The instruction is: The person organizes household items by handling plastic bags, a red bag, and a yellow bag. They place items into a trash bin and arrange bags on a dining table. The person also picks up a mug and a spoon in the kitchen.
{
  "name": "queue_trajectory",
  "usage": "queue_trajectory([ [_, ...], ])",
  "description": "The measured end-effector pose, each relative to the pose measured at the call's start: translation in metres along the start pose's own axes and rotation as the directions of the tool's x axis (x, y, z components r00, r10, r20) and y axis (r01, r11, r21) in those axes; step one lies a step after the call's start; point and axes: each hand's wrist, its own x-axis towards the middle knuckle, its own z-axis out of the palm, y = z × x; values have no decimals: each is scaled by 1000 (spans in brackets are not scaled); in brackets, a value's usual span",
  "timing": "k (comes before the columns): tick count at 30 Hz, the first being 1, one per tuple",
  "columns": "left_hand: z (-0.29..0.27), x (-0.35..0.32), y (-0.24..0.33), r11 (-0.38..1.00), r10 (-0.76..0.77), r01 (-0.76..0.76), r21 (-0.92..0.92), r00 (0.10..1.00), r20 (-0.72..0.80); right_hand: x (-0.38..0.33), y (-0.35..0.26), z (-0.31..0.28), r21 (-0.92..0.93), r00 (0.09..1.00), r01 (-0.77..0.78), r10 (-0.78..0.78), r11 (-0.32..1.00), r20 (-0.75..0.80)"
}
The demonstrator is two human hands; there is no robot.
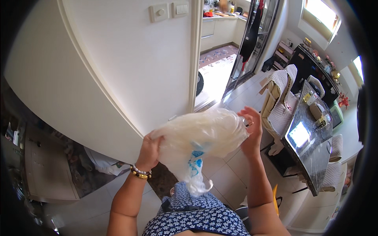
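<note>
A puffed, crumpled translucent plastic bag (208, 128) with blue printing stretches between my two hands in front of my body. My left hand (149, 151), with bead bracelets at the wrist, is closed on the bag's left side. At its right end, my right hand (254, 131) curves its fingers around the bag's edge; part of this grip is hidden. A twisted tail of the bag hangs down toward my blue floral clothing (197, 220). The folds do not show whether anything is inside.
A white wall with switches (180, 9) and a door frame stand ahead. Beyond the doorway lies a kitchen with a counter (224, 17). To the right, quilted-covered chairs (281, 112) surround a dark marble table (309, 153) with bottles on it. A cabinet (47, 157) is at the left.
</note>
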Motion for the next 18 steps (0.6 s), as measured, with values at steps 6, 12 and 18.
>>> queue_trajectory([
  [6, 1, 3, 13, 925, -218, 220, -309, 975, 40, -6, 21, -9, 649, 797, -594, 461, 475, 391],
  [12, 13, 8, 24, 876, -208, 224, -427, 974, 84, -26, 10, 34, 713, 647, -694, 345, -102, 680],
  [18, -40, 2, 20, 890, -203, 217, -401, 976, 80, -8, 38, -19, 722, 652, -689, 385, -59, 654],
])
